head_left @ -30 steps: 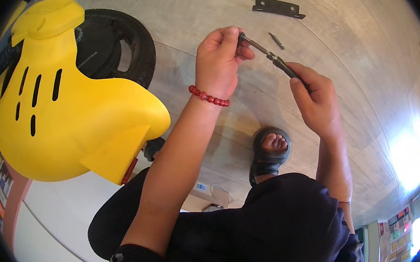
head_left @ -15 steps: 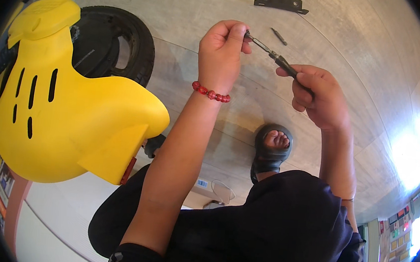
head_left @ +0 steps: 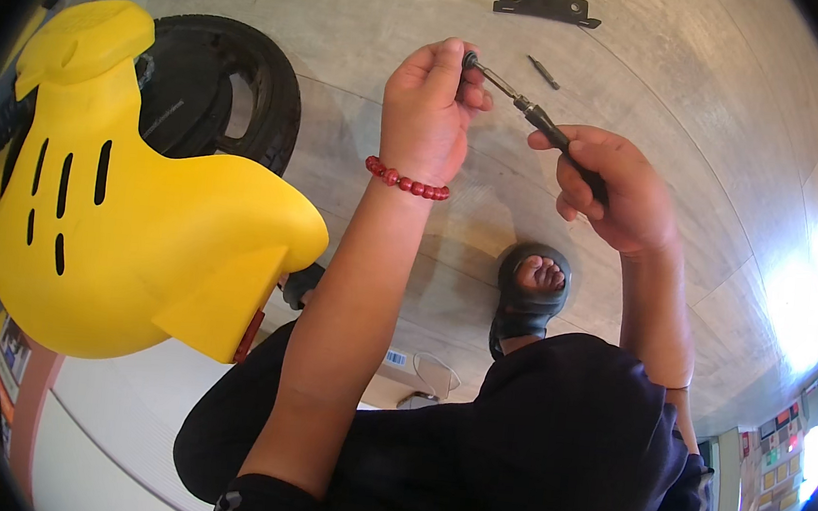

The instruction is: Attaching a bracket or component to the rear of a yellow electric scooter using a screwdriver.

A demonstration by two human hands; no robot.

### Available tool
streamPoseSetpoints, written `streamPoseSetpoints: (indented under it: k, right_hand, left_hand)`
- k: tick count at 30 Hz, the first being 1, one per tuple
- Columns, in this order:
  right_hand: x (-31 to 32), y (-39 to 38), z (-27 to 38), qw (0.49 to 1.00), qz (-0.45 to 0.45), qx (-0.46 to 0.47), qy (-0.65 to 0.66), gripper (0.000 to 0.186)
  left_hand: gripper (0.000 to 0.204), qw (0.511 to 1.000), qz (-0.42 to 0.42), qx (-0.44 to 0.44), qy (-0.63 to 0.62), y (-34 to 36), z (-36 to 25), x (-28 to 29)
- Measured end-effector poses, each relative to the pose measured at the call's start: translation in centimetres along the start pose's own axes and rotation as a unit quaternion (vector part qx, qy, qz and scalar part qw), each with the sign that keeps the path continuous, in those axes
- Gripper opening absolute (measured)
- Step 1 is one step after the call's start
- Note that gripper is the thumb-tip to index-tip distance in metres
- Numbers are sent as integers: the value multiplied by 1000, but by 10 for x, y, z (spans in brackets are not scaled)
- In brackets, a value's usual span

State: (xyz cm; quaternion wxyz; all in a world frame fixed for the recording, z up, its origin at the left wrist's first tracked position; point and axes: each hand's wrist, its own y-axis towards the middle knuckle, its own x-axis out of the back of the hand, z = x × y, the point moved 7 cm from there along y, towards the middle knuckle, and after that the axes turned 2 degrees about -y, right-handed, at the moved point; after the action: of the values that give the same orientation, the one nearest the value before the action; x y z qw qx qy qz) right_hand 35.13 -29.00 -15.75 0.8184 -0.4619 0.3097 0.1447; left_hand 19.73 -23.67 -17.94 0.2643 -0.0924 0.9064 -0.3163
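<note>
My left hand [head_left: 428, 111], with a red bead bracelet [head_left: 406, 182] at its wrist, pinches a small dark round part [head_left: 470, 60] between thumb and fingers. The screwdriver [head_left: 538, 117] has a black handle and a thin metal shaft, whose tip meets that part. My right hand [head_left: 619, 186] wraps round the handle from the right. Whether the part is a screw head or a washer I cannot tell. Beyond the screwdriver, a small dark screwdriver bit [head_left: 544, 72] lies on the floor.
A black metal bracket [head_left: 546, 6] with holes lies at the far edge of the wood-look floor [head_left: 732, 118]. To my left stands a big yellow plastic cover [head_left: 139, 232] with slots, beside a black tyred wheel [head_left: 282, 98]. My sandalled foot [head_left: 533, 281] is below my hands.
My left hand has turned slightly, showing more of the dark round part. The screwdriver and my right hand have shifted a little to the left, with the tip still at the part.
</note>
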Motion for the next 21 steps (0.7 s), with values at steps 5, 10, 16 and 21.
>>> streamPoseSetpoints:
  k: [5, 10, 16, 21]
  right_hand:
    - [2, 5, 6, 988, -35, 25, -146, 28]
    - [10, 12, 6, 977, -48, 39, -203, 24]
    - [20, 12, 3, 966, -86, 119, -212, 26]
    - [23, 8, 8, 954, -89, 185, -217, 27]
  left_hand:
    - [19, 995, 0, -37, 89, 3, -7, -3]
    - [18, 990, 37, -29, 135, 4, -5, -17]
    - [24, 996, 82, -2, 35, 7, 1, -33]
    - [30, 989, 149, 8, 24, 1, -1, -47]
